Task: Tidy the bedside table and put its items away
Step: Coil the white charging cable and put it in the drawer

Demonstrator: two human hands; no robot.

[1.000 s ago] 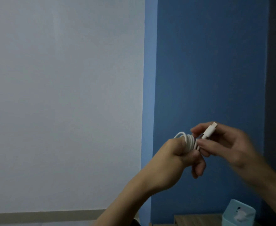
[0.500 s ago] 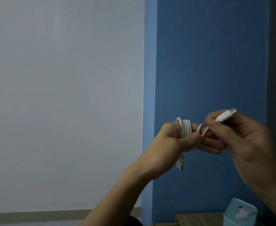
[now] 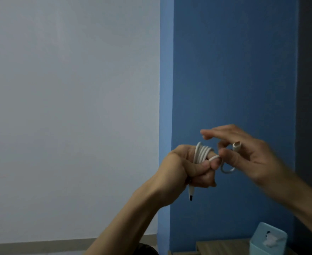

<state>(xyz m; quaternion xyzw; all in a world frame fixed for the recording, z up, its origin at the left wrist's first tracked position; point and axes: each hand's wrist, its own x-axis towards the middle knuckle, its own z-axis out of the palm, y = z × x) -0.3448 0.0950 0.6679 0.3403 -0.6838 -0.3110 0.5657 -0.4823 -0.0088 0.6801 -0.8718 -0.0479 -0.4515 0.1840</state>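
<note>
White cable (image 3: 203, 152) is held up in the air in front of the blue wall (image 3: 234, 70), well above the table (image 3: 223, 247). It is not put away yet.

Left hand (image 3: 186, 162) is clamped on the coil, which is wound round its fingers with the thumb pressing the turns. Right hand (image 3: 247, 153) pinches the free end just below the connector (image 3: 236, 145), index finger sticking straight out. The grip is motion-blurred, so how firm it is can't be read. A slack loop (image 3: 227, 169) hangs between the two hands. The other plug (image 3: 190, 195) dangles below the left fist.

Risks, as judged from here:
- The right-hand pinch looks light. If the end slips, the tail springs back and the last turns unwind.
- The loop is loose. If it isn't drawn snug or tucked under a turn, the bundle opens once it is set down.
- The turns sit near the left fingertips. If the thumb eases, the coil slides off and drops.
- The dangling plug is unsecured and may snag on the table edge or the teal box (image 3: 268, 240) when lowered.
- Pulling the end hard could kink the cable at the connector.

The teal box sits at the near right on the table, with something white in its slot, too small to tell.
</note>
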